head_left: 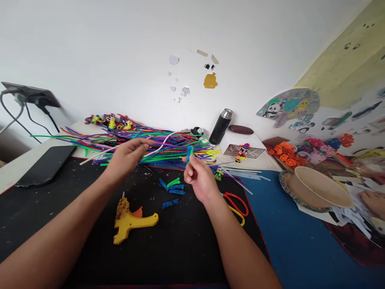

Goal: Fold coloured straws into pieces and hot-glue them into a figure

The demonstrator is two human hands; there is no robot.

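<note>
My right hand (200, 176) is closed, its thumb and fingers pinching a small folded blue and green pipe cleaner piece (190, 152) upright. My left hand (128, 155) is raised in front of the pipe cleaner pile, fingertips pressed together. Whatever it may hold is too small to make out. On the black mat between and below the hands lie several short folded blue pipe cleaner pieces (177, 192) and a green one (173, 182). A yellow glue gun (132, 220) rests below my left hand, its nozzle pointing away from me.
Behind the hands spreads a pile of colourful pipe cleaners (162, 150). A phone (46, 166) lies at left, scissors (237, 204) at right. A black thermos (221, 126) leans near a white box (249, 144). Farther right are a bowl (323, 186) and another person's hand (373, 200).
</note>
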